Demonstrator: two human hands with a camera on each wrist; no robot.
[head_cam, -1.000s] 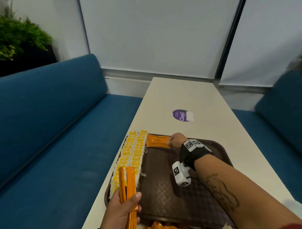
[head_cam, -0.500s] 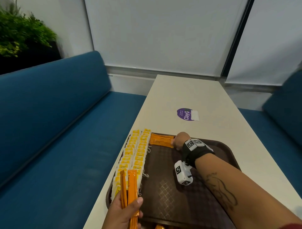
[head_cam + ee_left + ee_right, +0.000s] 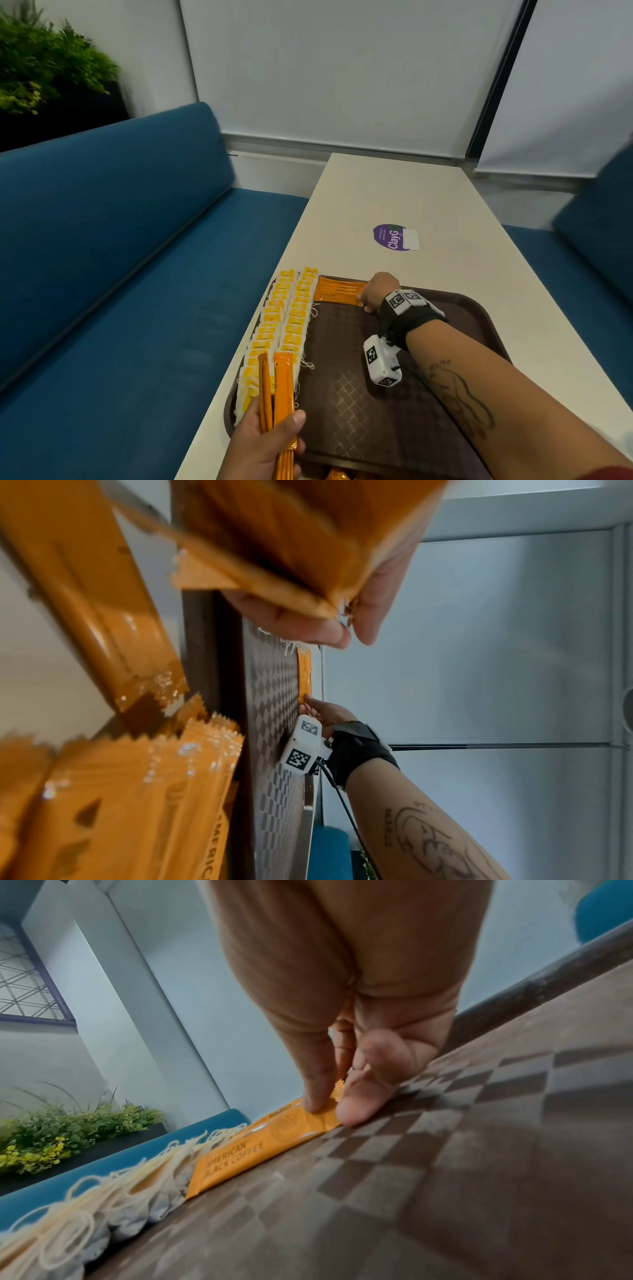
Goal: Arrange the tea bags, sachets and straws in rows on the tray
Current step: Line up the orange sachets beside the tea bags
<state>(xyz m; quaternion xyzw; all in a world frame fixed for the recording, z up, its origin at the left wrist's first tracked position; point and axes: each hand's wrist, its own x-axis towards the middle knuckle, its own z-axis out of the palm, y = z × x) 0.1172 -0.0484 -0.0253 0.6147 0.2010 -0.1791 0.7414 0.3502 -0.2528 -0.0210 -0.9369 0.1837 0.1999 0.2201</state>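
the brown tray (image 3: 472, 310) sits on the white table (image 3: 394, 192), at the table's edge nearest the blue bench (image 3: 102, 274); all positions below are given against this tray.

tea bags (image 3: 281, 318): two rows of yellow-tagged bags run the length of the tray's bench-side edge, closely overlapped, with strings trailing onto the tray floor.

placed sachets (image 3: 337, 294): orange coffee sachets lie flat at the tray's far edge, one end just beside the far end of the tea bag rows. the wrist view reads "american black coffee" on the nearest one.

right hand (image 3: 378, 291): at the tray's far edge, thumb and fingers (image 3: 316, 1096) narrowed to a pinch on the end of the placed sachets, fingertips down on the tray floor.

left hand (image 3: 265, 445): at the tray's near bench-side corner, curled round held sachets (image 3: 282, 394), a bundle of orange sticks standing upright over the near end of the tea bag rows; thumb pressed across the front.

loose sachets (image 3: 137, 791): a further heap of orange sticks lies just outside the tray's near edge.

a purple sticker (image 3: 394, 237) is on the table beyond the tray's far edge.
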